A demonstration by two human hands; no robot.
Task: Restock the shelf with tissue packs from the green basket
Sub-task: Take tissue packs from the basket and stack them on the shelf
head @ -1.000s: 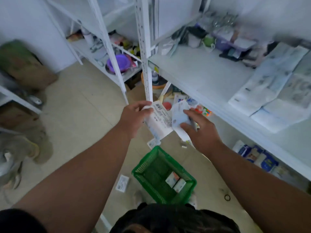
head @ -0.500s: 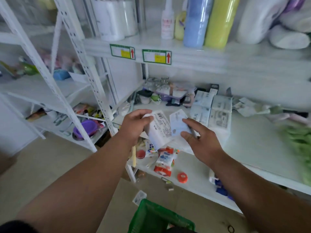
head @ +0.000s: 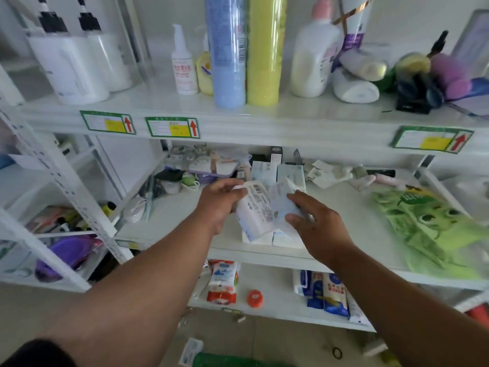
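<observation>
Both hands had risen from the basket [head: 238, 361] to the shelf [head: 357, 229]; left hand [head: 219, 205] and right hand [head: 317, 226] each grasped a pack, ready for placing.

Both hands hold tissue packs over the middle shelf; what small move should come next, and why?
Probably lower the left hand's tissue pack onto the row of packs already lying on the middle shelf, directly beneath. The right hand holds a second pack and can follow.
</observation>
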